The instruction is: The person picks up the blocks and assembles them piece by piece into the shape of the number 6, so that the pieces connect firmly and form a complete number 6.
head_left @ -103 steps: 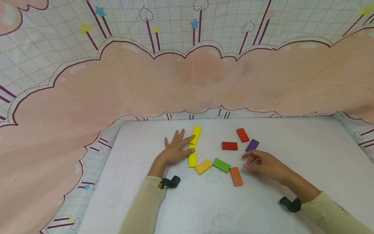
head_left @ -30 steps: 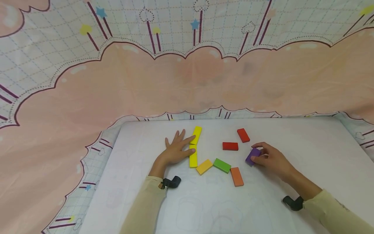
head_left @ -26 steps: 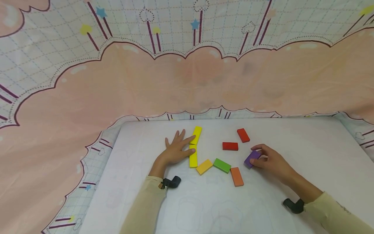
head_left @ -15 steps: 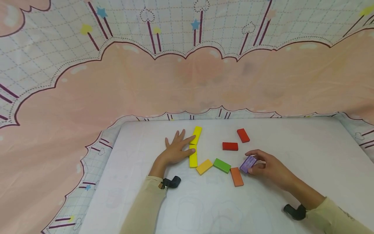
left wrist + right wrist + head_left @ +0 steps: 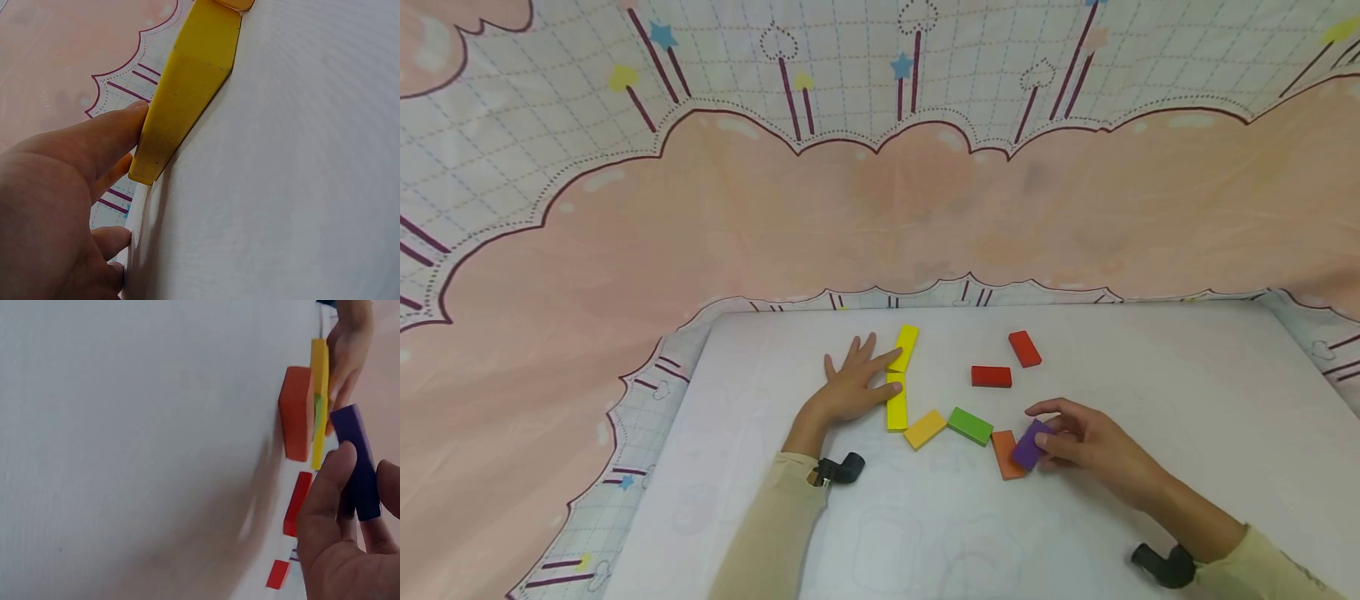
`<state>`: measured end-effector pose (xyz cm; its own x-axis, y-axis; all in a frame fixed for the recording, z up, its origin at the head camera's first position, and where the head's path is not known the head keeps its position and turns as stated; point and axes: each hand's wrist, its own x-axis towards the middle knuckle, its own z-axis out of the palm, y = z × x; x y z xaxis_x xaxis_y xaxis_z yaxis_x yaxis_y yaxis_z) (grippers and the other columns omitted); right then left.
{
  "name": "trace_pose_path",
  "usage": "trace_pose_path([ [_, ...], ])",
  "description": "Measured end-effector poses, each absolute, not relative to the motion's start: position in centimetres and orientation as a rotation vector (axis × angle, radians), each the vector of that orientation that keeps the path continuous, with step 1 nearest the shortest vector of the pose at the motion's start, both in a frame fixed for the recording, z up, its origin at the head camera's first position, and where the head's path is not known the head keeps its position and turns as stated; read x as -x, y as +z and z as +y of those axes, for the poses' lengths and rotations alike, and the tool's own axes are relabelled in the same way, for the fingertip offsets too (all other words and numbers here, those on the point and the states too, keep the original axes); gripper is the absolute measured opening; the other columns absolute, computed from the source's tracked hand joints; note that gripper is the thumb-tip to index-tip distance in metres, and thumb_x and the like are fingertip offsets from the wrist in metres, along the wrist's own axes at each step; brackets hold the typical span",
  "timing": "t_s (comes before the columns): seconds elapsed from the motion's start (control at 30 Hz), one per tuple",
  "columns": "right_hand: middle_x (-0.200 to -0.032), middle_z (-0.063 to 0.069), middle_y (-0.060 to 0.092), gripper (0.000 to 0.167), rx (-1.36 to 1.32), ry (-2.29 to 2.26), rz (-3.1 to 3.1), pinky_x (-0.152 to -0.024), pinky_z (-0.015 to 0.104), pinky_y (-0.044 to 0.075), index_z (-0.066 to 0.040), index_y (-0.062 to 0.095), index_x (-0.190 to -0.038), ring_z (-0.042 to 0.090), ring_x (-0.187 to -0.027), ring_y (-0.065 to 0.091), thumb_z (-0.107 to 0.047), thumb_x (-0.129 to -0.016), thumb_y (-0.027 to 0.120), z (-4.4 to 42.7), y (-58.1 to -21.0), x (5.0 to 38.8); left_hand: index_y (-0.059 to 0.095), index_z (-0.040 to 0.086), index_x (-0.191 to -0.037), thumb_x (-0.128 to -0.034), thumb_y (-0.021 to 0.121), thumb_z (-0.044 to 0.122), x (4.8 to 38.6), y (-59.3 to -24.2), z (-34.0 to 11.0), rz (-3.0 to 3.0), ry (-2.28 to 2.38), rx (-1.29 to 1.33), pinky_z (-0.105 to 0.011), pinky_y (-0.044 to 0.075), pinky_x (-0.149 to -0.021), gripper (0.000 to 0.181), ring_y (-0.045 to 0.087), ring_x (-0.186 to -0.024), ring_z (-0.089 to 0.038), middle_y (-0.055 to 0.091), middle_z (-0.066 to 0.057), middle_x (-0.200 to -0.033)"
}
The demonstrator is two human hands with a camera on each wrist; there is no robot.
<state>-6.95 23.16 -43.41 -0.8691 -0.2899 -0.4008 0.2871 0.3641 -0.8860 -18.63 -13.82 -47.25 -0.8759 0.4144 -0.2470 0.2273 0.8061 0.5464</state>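
The left hand [image 5: 847, 387] lies with spread fingers, thumb and index finger touching two yellow blocks [image 5: 897, 408] placed end to end. In the left wrist view its thumb rests against the side of a yellow block [image 5: 187, 81]. Pinched between the right hand's [image 5: 1093, 446] thumb and fingers is a purple block [image 5: 1032, 444], which overlaps the right edge of an orange block [image 5: 1006, 457] in the head view. The right wrist view shows the purple block [image 5: 359, 465] held up off the table. A green block [image 5: 970, 426] and an orange-yellow block [image 5: 925, 429] continue the row leftward.
Two red blocks, one lying sideways [image 5: 991, 377] and one tilted [image 5: 1025, 348], are behind the row on the white table [image 5: 1187, 375]. A patterned pink and white cloth [image 5: 850, 217] hangs beyond the table's far edge.
The right hand has taken hold of the purple block and carried it toward the front and left, from near the red blocks to the orange block. The left hand has stayed in place.
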Motion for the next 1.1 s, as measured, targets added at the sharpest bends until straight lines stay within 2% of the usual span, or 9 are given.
trace_pose_path([
  [0.13,-0.116,0.014,0.07,0.049,-0.02,-1.513,2.131,-0.085,0.034,0.062,-0.007,0.052,-0.142,0.024,-0.102,0.067,-0.022,-0.098,0.069,22.8,-43.1,6.5,0.035,0.04,-0.158,-0.0999,0.056,0.053,18.7,-47.3,-13.8,2.641,0.729,-0.482,-0.071,-0.021,-0.116,0.064,-0.014,-0.16,-0.028,-0.001,-0.004,-0.174],
  [0.33,-0.12,0.013,0.067,0.048,-0.01,-1.504,2.132,-0.084,0.033,0.062,-0.005,0.057,-0.137,0.023,-0.103,0.069,-0.023,-0.096,0.072,22.4,-42.9,5.8,0.035,0.04,-0.158,-0.0998,0.056,0.054,18.7,-47.4,-13.7,2.644,0.724,-0.482,-0.071,-0.02,-0.116,0.064,-0.013,-0.16,-0.028,-0.001,-0.004,-0.174],
  [0.57,-0.126,0.013,0.062,0.045,-0.015,-1.437,2.139,-0.083,0.031,0.061,-0.011,0.06,-0.136,0.021,-0.102,0.069,-0.022,-0.095,0.073,22.2,-43.0,4.9,0.035,0.04,-0.158,-0.0997,0.056,0.054,18.7,-47.5,-13.8,2.64,0.729,-0.481,-0.071,-0.02,-0.116,0.064,-0.013,-0.16,-0.028,0.0,-0.004,-0.174],
  [0.9,-0.119,0.009,0.064,0.044,-0.06,-1.369,2.155,-0.079,0.03,0.058,-0.013,0.064,-0.129,0.022,-0.096,0.067,-0.028,-0.09,0.078,21.6,-43.6,4.1,0.034,0.04,-0.159,-0.0998,0.056,0.054,18.8,-47.6,-13.9,2.643,0.731,-0.487,-0.071,-0.021,-0.115,0.064,-0.014,-0.16,-0.028,-0.002,-0.003,-0.174],
  [1.1,-0.109,0.01,0.062,0.042,-0.037,-1.379,2.162,-0.072,0.028,0.054,-0.011,0.064,-0.127,0.022,-0.087,0.064,-0.025,-0.089,0.079,21.5,-44.2,3.4,0.034,0.042,-0.158,-0.0995,0.055,0.056,18.9,-47.7,-13.8,2.642,0.715,-0.484,-0.071,-0.021,-0.116,0.064,-0.014,-0.16,-0.028,-0.002,-0.003,-0.174],
])
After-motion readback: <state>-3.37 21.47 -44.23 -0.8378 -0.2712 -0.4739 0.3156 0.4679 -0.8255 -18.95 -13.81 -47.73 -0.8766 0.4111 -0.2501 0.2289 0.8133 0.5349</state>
